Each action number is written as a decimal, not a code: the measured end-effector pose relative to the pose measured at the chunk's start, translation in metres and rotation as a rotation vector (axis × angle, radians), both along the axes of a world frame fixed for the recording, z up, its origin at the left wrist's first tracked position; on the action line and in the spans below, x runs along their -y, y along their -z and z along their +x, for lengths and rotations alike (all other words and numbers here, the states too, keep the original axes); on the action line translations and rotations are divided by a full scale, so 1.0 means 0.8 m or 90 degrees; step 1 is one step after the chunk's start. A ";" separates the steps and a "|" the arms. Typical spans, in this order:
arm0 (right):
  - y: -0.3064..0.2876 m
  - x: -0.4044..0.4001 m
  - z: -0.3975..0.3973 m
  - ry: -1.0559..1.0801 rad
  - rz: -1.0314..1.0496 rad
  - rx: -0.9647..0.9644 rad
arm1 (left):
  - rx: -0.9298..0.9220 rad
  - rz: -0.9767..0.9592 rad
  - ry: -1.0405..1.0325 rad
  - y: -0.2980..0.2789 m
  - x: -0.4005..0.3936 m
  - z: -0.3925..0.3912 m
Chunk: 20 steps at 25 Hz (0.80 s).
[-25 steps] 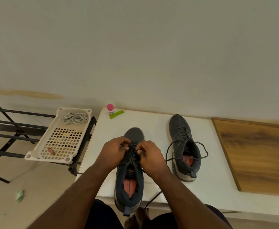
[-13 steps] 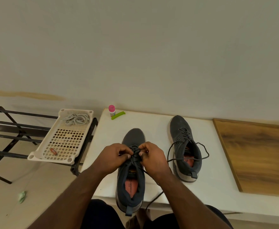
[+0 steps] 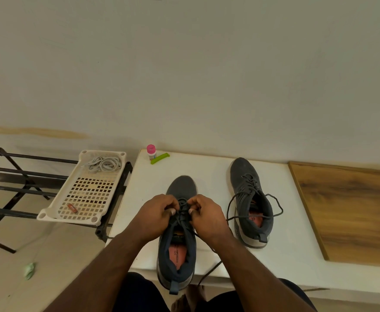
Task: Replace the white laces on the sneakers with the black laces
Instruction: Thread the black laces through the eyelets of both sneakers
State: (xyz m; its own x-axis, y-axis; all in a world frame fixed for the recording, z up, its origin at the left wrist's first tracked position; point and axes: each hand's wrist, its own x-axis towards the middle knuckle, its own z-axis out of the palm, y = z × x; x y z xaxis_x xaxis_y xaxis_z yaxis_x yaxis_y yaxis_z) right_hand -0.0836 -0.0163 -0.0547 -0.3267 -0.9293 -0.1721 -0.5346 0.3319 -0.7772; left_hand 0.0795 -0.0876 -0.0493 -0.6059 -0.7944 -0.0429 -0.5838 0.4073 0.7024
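Sneakers stand on the white desk, toes toward the wall: near sneaker, far sneaker. Left hand and right hand pinch its black lace. Insole print unreadable.

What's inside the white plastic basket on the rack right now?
The white basket holds a bundle of white laces at its far end and a small orange tube near its front edge. The rest shows bare mesh; nothing in it is covered.
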 end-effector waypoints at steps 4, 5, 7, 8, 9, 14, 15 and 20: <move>0.000 -0.001 0.001 0.003 -0.002 0.013 | -0.031 0.033 -0.033 0.001 -0.001 0.003; 0.000 -0.001 0.000 0.006 -0.005 0.020 | -0.031 0.041 -0.044 0.001 -0.001 0.004; 0.001 -0.002 0.000 0.009 -0.009 0.027 | -0.017 0.037 -0.044 0.000 -0.001 0.003; 0.000 -0.003 0.001 0.007 -0.010 0.027 | -0.012 0.031 -0.040 -0.001 -0.001 0.002; -0.001 -0.004 0.001 0.007 -0.010 0.029 | -0.016 0.029 -0.040 -0.002 -0.002 0.001; -0.003 -0.011 -0.004 -0.009 -0.026 0.046 | -0.053 0.072 -0.084 -0.002 -0.006 0.005; -0.004 -0.013 -0.005 -0.019 -0.028 0.049 | -0.057 0.080 -0.089 -0.002 -0.006 0.006; -0.014 -0.021 -0.004 -0.068 -0.036 0.048 | -0.069 0.092 -0.088 -0.003 -0.007 0.006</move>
